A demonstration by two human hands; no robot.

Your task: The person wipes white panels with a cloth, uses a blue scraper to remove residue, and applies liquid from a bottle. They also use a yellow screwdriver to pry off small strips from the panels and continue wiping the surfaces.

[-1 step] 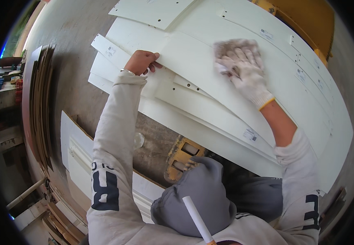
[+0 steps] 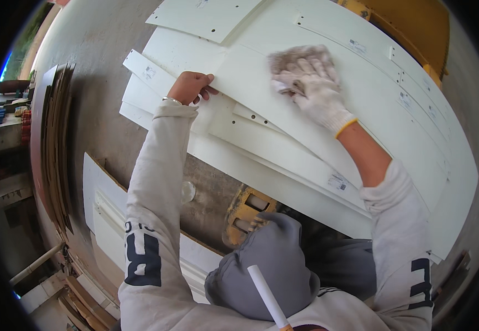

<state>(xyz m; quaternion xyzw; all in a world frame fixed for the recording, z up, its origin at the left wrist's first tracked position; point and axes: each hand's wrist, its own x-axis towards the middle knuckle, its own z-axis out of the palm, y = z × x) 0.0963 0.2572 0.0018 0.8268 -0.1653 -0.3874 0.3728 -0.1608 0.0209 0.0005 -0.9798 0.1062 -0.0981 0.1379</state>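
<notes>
A long white panel lies slantwise on top of other white boards. My bare left hand is closed on its left end, thumb on top and fingers curled at the edge. On the panel's upper part rests a dirty, brown-stained white rag, slightly blurred. My right hand, in a white knit glove with a yellow cuff edge, presses that rag flat with its fingers stretched over it. Part of the rag is bunched near the thumb.
More white boards with holes and labels spread under and beyond the panel. Yellow metal equipment stands at the far right, and a yellow pallet-truck part shows below the stack. Brown boards lean at the left. White panels lie lower left.
My right hand has slid the rag to the left and a little away across the panel. My left hand keeps its hold at the panel's end, almost in the same place.
</notes>
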